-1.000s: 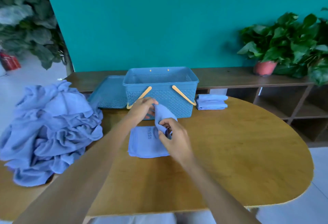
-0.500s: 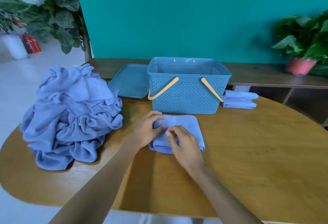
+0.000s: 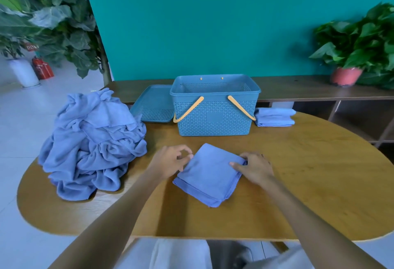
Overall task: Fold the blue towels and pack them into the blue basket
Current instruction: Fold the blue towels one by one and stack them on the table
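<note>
Folded towel (image 3: 210, 174): laid flat on the counter (image 3: 309, 172), turned cornerwise, held between the two grips.

Left grip (image 3: 170, 162): set at the towel's left edge; that edge is pinched between thumb and fingertips, the other fingers loosely curled.

Right grip (image 3: 254, 168): set at the towel's right corner; the corner is pinched, thumb laid on top of the cloth and fingers curled round the edge.

Basket (image 3: 215, 106): blue, perforated, stood upright beyond both grips and apart from the towel. Its two yellow handles (image 3: 188, 108) are folded down against the near wall. Whether anything lies inside cannot be told.

Lid (image 3: 153, 104): blue, perforated, placed just left of the basket and beyond the left grip; its far edge is raised against the shelf (image 3: 319, 91).

Towel heap (image 3: 91, 140): unfolded blue towels, piled on the counter well left of the left grip.

Towel stack (image 3: 275, 117): folded, set just right of the basket, beyond the right grip.

Plant (image 3: 358, 44): in a red pot, kept on the shelf far right of the right grip.
</note>
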